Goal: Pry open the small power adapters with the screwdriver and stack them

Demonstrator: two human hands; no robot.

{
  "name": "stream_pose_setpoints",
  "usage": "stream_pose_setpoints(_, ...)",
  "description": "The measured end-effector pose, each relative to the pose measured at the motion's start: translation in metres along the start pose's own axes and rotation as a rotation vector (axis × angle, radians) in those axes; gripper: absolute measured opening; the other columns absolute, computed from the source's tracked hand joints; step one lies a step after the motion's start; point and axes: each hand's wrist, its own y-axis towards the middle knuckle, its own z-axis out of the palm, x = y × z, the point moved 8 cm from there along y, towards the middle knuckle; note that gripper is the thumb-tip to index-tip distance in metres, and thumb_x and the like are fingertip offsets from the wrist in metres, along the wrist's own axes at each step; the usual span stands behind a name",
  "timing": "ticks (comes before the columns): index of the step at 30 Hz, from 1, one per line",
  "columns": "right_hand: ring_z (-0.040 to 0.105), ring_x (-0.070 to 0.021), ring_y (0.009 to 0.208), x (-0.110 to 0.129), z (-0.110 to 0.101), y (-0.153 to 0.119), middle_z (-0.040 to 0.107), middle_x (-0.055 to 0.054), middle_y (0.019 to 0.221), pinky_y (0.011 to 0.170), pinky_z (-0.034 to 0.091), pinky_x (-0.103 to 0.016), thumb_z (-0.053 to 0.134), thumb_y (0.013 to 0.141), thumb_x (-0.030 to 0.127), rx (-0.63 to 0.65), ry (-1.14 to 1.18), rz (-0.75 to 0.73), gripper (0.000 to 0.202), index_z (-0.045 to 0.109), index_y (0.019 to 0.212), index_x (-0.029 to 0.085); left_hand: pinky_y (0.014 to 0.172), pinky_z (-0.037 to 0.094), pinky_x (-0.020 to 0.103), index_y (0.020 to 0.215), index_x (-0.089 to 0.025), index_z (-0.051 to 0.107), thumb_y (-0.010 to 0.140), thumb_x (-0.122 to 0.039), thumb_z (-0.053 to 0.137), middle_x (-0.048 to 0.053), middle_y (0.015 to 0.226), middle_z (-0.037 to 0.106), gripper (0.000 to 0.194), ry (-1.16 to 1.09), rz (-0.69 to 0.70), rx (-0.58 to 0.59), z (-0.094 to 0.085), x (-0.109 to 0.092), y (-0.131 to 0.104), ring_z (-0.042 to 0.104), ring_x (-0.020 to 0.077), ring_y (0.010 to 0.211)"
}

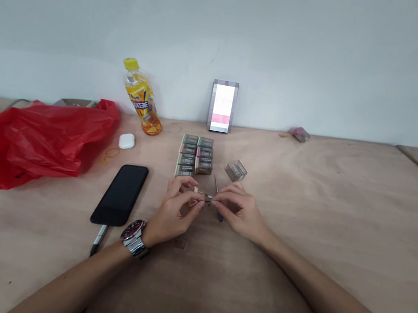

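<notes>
My left hand point(175, 212) pinches a small pale-pink piece point(196, 190) with bits of metal showing beside it. From the right, my right hand point(243, 213) closes thumb and fingertips on a tiny part at the same piece; what exactly it grips is too small to make out. A screwdriver point(216, 182) lies under the right hand, its dark handle partly covered. Just beyond the hands stand two columns of small clear boxes point(203, 166) with pastel edges. One loose clear smoky box point(236, 170) lies tilted to their right.
Against the wall a phone point(222, 106) stands upright, its screen blurred. At left are a bottle of tea point(143, 100), a red plastic bag point(38, 144), a white earbud case point(127, 140) and a black phone point(119, 195) on a cable. A small pinkish box point(301, 134) lies by the wall.
</notes>
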Motion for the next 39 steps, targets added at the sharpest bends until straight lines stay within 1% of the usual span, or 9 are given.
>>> stream_pose_setpoints(2,0.057,-0.0176,0.079,-0.007,-0.003,0.0,0.066,-0.004,0.079,0.076,0.046,-0.035,0.061,0.089,0.026,-0.031,0.033,0.064,0.011,0.069,0.084,0.019,0.098,0.044,0.042,0.104,-0.02,0.062,0.087,-0.019,0.06,0.01,0.116,0.047,0.017,0.045,-0.03,-0.029,-0.003,0.001,0.001,0.049,0.0229,0.111)
stream_pose_setpoints(4,0.058,-0.0172,0.076,-0.017,-0.007,-0.001,0.066,-0.004,0.077,0.072,0.046,-0.033,0.06,0.089,0.028,-0.069,0.074,0.156,0.014,0.067,0.081,0.019,0.102,0.042,0.046,0.115,-0.018,0.056,0.082,-0.018,0.062,0.012,0.118,0.047,0.033,0.097,-0.07,-0.047,-0.005,0.003,0.001,0.048,0.0259,0.116)
stream_pose_setpoints(6,0.058,-0.0171,0.073,-0.028,-0.009,-0.003,0.066,-0.004,0.077,0.067,0.046,-0.031,0.061,0.089,0.031,-0.099,0.113,0.252,0.017,0.067,0.08,0.018,0.104,0.041,0.048,0.123,-0.017,0.051,0.077,-0.015,0.063,0.013,0.122,0.047,0.048,0.136,-0.092,-0.032,-0.004,0.006,0.002,0.047,0.0283,0.119)
stream_pose_setpoints(8,0.058,-0.017,0.071,-0.035,-0.009,-0.005,0.066,-0.004,0.076,0.064,0.045,-0.03,0.062,0.088,0.035,-0.11,0.141,0.319,0.02,0.068,0.08,0.017,0.104,0.042,0.047,0.125,-0.016,0.051,0.074,-0.013,0.063,0.014,0.125,0.048,0.053,0.155,-0.097,0.001,-0.001,0.008,0.002,0.048,0.0285,0.119)
stream_pose_setpoints(15,0.058,-0.0168,0.071,-0.039,-0.007,-0.005,0.067,-0.004,0.076,0.065,0.045,-0.03,0.062,0.087,0.037,-0.083,0.157,0.343,0.023,0.069,0.079,0.017,0.096,0.05,0.042,0.12,-0.019,0.053,0.081,-0.013,0.061,0.01,0.115,0.059,0.04,0.098,-0.088,0.068,0.008,0.012,0.001,0.057,0.024,0.108)
stream_pose_setpoints(18,0.058,-0.0163,0.069,-0.038,-0.006,-0.005,0.066,-0.003,0.074,0.064,0.045,-0.029,0.062,0.087,0.038,-0.065,0.201,0.36,0.023,0.068,0.078,0.017,0.097,0.05,0.043,0.124,-0.021,0.051,0.085,-0.017,0.061,0.01,0.12,0.058,0.041,0.05,-0.062,0.071,0.008,0.009,0.001,0.057,0.024,0.112)
stream_pose_setpoints(23,0.057,-0.0156,0.067,-0.034,-0.002,-0.005,0.065,-0.002,0.072,0.059,0.043,-0.028,0.061,0.087,0.04,0.018,0.217,0.381,0.025,0.068,0.078,0.017,0.098,0.051,0.042,0.129,-0.022,0.049,0.088,-0.021,0.061,0.011,0.123,0.058,0.043,-0.006,-0.016,0.073,0.008,0.006,0.0,0.059,0.023,0.113)
stream_pose_setpoints(33,0.054,-0.0148,0.065,-0.035,0.001,-0.006,0.062,-0.001,0.069,0.061,0.042,-0.028,0.058,0.089,0.038,0.014,0.2,0.383,0.025,0.066,0.076,0.017,0.097,0.052,0.039,0.125,-0.02,0.052,0.086,-0.021,0.065,0.01,0.119,0.061,0.041,-0.037,0.048,0.038,0.004,-0.002,0.001,0.059,0.0207,0.112)
stream_pose_setpoints(39,0.051,-0.0141,0.063,-0.031,0.003,-0.005,0.06,-0.001,0.068,0.058,0.039,-0.027,0.058,0.088,0.038,0.027,0.192,0.379,0.025,0.064,0.076,0.017,0.096,0.053,0.037,0.125,-0.019,0.052,0.086,-0.02,0.065,0.01,0.119,0.06,0.041,-0.044,0.042,0.066,0.005,-0.002,0.001,0.059,0.0195,0.11)
